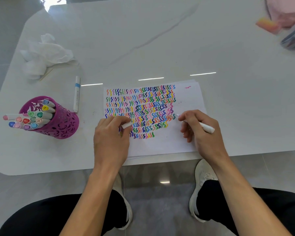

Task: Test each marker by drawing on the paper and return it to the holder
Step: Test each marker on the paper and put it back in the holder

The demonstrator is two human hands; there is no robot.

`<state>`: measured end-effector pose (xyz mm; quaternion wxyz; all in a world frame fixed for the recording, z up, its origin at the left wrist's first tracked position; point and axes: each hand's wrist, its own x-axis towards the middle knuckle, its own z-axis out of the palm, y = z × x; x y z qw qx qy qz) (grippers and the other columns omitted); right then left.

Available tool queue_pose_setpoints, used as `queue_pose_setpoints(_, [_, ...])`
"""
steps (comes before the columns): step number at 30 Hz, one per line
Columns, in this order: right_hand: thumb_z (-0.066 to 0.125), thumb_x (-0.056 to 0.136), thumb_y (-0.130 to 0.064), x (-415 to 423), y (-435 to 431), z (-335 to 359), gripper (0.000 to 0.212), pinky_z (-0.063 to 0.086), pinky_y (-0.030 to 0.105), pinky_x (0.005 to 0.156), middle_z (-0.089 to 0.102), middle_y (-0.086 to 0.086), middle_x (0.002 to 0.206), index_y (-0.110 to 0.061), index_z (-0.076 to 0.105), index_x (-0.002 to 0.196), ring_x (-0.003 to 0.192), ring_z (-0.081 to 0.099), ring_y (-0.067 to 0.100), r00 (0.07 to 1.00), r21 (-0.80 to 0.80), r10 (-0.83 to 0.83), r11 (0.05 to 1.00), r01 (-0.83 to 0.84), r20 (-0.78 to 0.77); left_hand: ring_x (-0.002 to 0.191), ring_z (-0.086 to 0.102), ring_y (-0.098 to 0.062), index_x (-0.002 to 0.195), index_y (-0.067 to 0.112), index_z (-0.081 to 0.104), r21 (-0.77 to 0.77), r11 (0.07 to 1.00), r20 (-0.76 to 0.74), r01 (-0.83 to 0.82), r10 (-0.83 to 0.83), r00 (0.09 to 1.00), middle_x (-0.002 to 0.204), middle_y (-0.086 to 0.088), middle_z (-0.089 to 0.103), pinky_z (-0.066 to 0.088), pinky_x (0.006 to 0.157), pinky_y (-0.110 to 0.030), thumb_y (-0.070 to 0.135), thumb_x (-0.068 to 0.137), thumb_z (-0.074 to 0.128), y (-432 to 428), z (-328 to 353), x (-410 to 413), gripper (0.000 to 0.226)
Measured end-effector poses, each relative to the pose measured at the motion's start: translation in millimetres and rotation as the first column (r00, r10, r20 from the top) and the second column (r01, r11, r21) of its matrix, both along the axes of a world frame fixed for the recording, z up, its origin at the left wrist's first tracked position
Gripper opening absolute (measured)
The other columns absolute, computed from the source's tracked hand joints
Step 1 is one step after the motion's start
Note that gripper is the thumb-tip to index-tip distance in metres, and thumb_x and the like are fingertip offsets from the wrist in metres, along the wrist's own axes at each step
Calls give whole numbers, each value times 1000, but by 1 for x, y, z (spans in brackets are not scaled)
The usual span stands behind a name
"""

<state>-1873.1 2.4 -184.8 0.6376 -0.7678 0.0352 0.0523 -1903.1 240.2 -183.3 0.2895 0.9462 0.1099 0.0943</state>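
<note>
A purple holder (61, 123) packed with capped markers (32, 119) stands on the left of the table (160, 40); a loose marker (76, 94) lies between it and the paper (186, 99). The left hand (111, 138) rests on the paper, clenched round a white cap (126, 124); the right hand (203, 132) pinches an uncapped marker (206, 127), tip down beside the coloured squiggles.

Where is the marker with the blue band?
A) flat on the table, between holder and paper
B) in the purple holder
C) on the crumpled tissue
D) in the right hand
A: the blue-banded marker lies flat on the table, between the holder and the paper.
</note>
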Motion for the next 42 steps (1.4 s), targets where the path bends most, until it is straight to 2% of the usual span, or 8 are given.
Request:
queue_pose_setpoints(4, [62,101,-18,1,2,4,10,52,34,54,70,7,73,-21,69,107,61,64,22,998,-2,53,999,-53,12,94,54,-13,103,19,74,-16,1000,-2,10,-10,1000,98,5,70,32,81,-14,16,89,76,3,-4,-1,15])
queue_pose_setpoints(8, [73,87,-23,-1,6,2,19,53,34,52,69,11,70,-16,55,87,57,65,28,1000,11,13,1000,-13,8,96,53,-12,103,18,75,-15,1000,-1,19,-19,1000,100,4,69,32,80,-14,18,89,76,4,-5,-2,14])
queue_pose_setpoints(13, [82,86,-19,-3,11,-3,35,53,37,47,67,12,66,-8,51,78,53,66,28,998,-73,-62,996,60,-18,95,52,-13,103,18,74,-11,1000,16,29,-29,999,99,4,69,31,80,-12,18,90,76,4,-7,-2,13])
queue_pose_setpoints(18, [83,86,-21,-2,10,-5,36,51,36,48,65,12,67,-11,50,76,54,65,25,998,-119,-59,991,57,-12,95,50,-12,103,17,74,-11,999,24,35,-34,999,100,4,68,31,80,-12,17,91,75,5,-8,-4,12])
queue_pose_setpoints(26, [79,80,-36,-2,9,-5,32,53,52,50,65,11,70,-24,51,72,63,63,39,999,-153,-35,988,34,0,94,46,-8,104,18,73,-11,999,25,36,-35,999,100,4,67,30,80,-13,16,91,75,4,-10,-3,13])
queue_pose_setpoints(31, [74,73,-44,-1,11,-3,28,53,44,54,66,7,70,-28,51,69,65,65,34,1000,-161,-1,987,1,-1,96,51,-15,103,17,73,4,999,28,38,-38,999,101,3,68,31,80,-14,17,91,74,3,-10,-3,12])
queue_pose_setpoints(35, [76,76,-35,-1,13,-4,27,48,31,54,65,6,70,-25,52,69,66,65,30,1000,-169,-20,985,22,10,96,52,-17,103,17,73,8,999,34,37,-38,999,101,3,68,33,81,-16,17,92,74,3,-11,-3,11])
queue_pose_setpoints(42, [78,75,-32,-2,13,-7,31,44,35,52,62,8,67,-30,49,64,63,60,35,998,-148,-55,987,57,20,98,50,-14,104,17,73,0,1000,21,23,-23,1000,102,5,67,32,82,-16,17,92,73,2,-10,-3,12])
